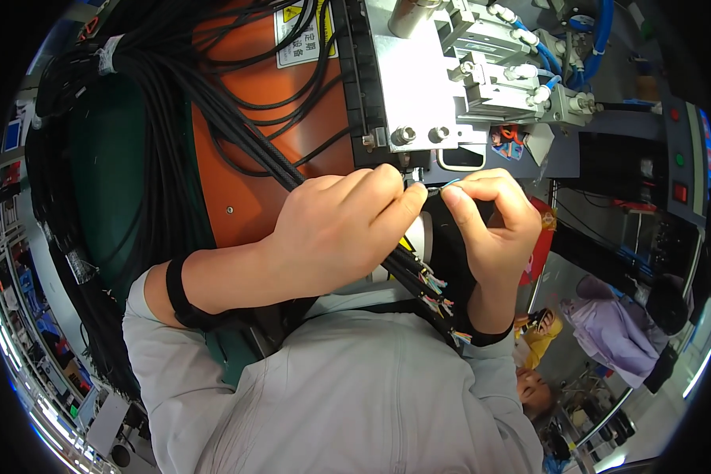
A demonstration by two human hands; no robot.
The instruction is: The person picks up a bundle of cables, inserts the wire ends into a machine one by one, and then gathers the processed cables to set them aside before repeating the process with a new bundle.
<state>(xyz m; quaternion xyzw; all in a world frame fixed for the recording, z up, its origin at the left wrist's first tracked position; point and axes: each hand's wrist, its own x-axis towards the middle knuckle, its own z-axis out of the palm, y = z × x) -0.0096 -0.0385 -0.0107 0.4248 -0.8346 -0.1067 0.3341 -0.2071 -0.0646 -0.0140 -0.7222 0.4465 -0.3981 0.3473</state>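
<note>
My left hand (344, 221) is closed, thumb and forefinger pressed together just under the machine's metal block. A black braided cable (270, 158) runs into its curled fingers, which hide the rest of the grip. Opposite it, my right hand (498, 217) pinches a thin blue wire (452, 182) between thumb and forefinger. Only a small gap separates the two sets of fingertips, with a small metal fitting (417, 174) of the machine just above them. Below the left hand, several black cables end in stripped bunches of coloured wires (436, 302).
The machine's metal block (419, 87) stands ahead, with pneumatic cylinders (498, 87) and blue hoses (600, 39) on its right. A thick bundle of black cables (146, 103) lies across the orange panel (233, 201) at left. Another person (534, 391) is at lower right, near a lilac garment (616, 328).
</note>
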